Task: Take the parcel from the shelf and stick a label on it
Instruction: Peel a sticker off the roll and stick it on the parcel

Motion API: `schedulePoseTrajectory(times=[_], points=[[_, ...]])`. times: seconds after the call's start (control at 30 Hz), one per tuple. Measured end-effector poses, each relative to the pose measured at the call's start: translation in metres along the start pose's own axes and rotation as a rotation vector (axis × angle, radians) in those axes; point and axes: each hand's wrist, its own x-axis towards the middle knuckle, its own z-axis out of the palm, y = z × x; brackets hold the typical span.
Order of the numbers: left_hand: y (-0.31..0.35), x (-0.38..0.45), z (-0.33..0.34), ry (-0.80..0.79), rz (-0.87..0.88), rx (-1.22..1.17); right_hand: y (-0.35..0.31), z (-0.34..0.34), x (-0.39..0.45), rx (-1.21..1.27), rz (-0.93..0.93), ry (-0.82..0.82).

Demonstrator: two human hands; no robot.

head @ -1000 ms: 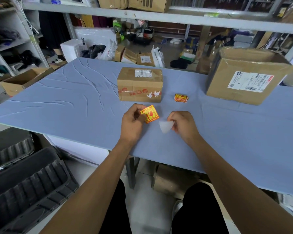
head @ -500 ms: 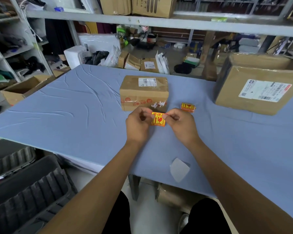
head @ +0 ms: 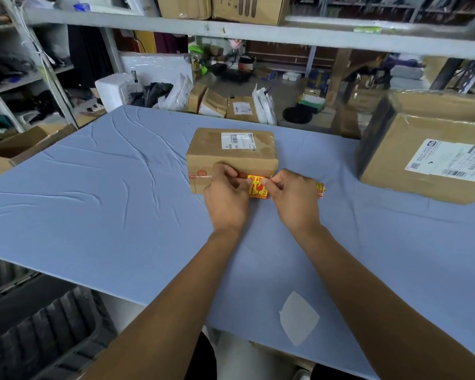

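A small brown cardboard parcel (head: 232, 153) with a white address slip on top stands in the middle of the blue table (head: 99, 193). My left hand (head: 225, 198) and my right hand (head: 294, 200) each pinch an upper corner of a yellow and red label (head: 257, 187). The label hangs right in front of the parcel's near face; whether it touches the cardboard cannot be told. Both hands hide the lower part of that face.
A white backing paper (head: 299, 318) lies near the table's front edge. A stack of yellow labels (head: 320, 190) peeks out behind my right hand. A large labelled box (head: 433, 149) stands at the right. Black bins (head: 39, 333) sit below left, shelves behind.
Both hands have carried the label forward from mid-table up to the parcel's near face. The white backing paper was dropped and now rests near the front edge.
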Motion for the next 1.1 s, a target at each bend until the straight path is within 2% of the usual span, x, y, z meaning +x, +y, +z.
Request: schedulePoseTrajectory(times=[0.27, 0.37, 0.43, 0.5, 0.57, 0.73, 0.8, 0.9, 1.0, 1.1], points=[[0.002, 0.001, 0.003, 0.008, -0.011, 0.06, 0.007, 0.001, 0.003, -0.047, 0.086, -0.033], [0.002, 0.001, 0.004, 0.017, -0.027, 0.058, 0.008, -0.001, 0.001, 0.127, 0.074, 0.033], [0.0, 0.001, 0.005, 0.021, -0.031, 0.056, 0.008, -0.002, 0.001, 0.189, 0.016, -0.032], [0.0, 0.001, 0.004, 0.017, -0.035, 0.068, 0.008, -0.003, 0.004, 0.15, -0.025, -0.11], [0.001, 0.001, 0.004, 0.013, -0.043, 0.089, 0.009, -0.003, 0.008, 0.152, -0.011, -0.16], [0.001, 0.001, -0.002, 0.017, -0.068, 0.245, 0.009, -0.003, 0.01, 0.238, -0.004, -0.168], [0.0, 0.002, -0.009, 0.09, -0.028, 0.296, 0.011, -0.003, 0.011, 0.3, 0.004, -0.178], [-0.001, 0.009, -0.015, 0.185, 0.133, 0.467, 0.014, -0.002, 0.012, 0.378, 0.012, -0.204], [-0.005, 0.02, -0.013, 0.079, 0.231, 0.622, 0.017, -0.001, 0.013, 0.41, 0.011, -0.203], [-0.012, 0.027, -0.008, -0.002, 0.212, 0.593, 0.021, 0.002, 0.014, 0.422, -0.011, -0.188]])
